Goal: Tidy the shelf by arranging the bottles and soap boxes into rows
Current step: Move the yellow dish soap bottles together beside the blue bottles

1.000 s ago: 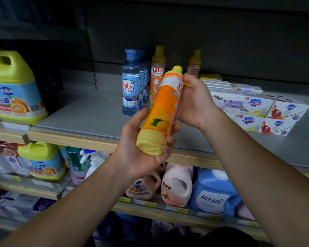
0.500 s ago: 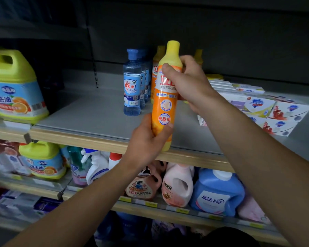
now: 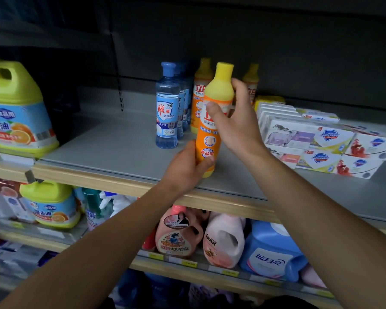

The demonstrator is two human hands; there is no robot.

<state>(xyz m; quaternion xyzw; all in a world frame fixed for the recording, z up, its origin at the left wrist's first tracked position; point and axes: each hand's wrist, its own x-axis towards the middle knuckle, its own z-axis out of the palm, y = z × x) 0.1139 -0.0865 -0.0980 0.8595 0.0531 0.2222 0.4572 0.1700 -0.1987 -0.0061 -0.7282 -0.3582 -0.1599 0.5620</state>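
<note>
**Inspector:** Status?

**Assistant:** The orange bottle [image 3: 207, 128] stands upright at the front of the shelf [image 3: 112, 148], ahead of the orange row. The left hand [image 3: 185, 168] grips its base; the right hand [image 3: 234, 123] grips its shoulder.

**Inspector:** Step?

**Assistant:** Placement, I judge. Next: seat it squarely beside the blue bottles [image 3: 167, 105], clear of the soap boxes [image 3: 321, 141], then let go.

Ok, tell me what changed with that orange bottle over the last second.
The orange bottle went from tilted to upright and moved toward the shelf. The left hand shifted to grip its base; the right hand still holds its upper part. The blue bottles and soap boxes stayed put.
</note>
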